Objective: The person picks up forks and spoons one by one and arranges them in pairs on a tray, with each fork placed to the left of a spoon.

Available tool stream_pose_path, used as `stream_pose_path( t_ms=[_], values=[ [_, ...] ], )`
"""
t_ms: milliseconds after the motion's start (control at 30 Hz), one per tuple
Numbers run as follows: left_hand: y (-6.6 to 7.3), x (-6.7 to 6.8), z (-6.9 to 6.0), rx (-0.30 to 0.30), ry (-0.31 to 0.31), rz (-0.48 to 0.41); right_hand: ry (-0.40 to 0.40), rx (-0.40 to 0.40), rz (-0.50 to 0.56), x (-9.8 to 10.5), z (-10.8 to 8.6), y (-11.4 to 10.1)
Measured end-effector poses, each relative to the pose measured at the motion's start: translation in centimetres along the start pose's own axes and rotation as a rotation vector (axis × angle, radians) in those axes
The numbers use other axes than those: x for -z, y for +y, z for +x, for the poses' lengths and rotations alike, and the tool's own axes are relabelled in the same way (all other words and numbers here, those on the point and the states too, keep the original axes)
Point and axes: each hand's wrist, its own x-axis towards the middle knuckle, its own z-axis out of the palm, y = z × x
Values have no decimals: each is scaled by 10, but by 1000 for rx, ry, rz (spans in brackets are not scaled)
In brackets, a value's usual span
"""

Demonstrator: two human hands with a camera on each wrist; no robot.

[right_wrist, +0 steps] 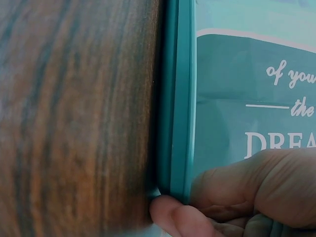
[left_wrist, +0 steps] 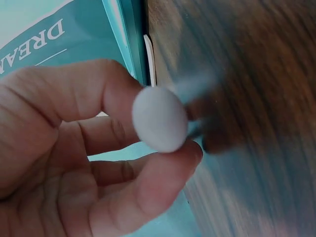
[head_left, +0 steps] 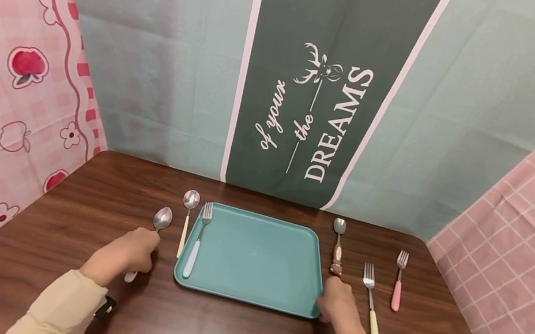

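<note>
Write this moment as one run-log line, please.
left hand: holds white-handled spoon; right hand: grips tray corner; blue-handled fork: on tray

Apple-print pink cloth (head_left: 13, 144), backdrop lettered DREAMS (head_left: 290, 24), pink grid cloth (head_left: 534, 238), brown wooden table (head_left: 199, 331)

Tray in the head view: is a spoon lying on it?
No, the only utensil lying on the tray is a pale-handled fork.
</note>
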Motion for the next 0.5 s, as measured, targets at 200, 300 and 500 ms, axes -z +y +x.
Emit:
stream_pose_path(
  t_ms=[200,300,500],
  values=[
    [-1,-2,2,-13,25,-23,-2,-9,3,1,0,-1],
    [-2,-2,1,-14,37,-35,-7,-15,0,1,0,-2],
    [-5,5,0,-50,44,-34,-1,-17,-1,0,0,-2]
  ],
)
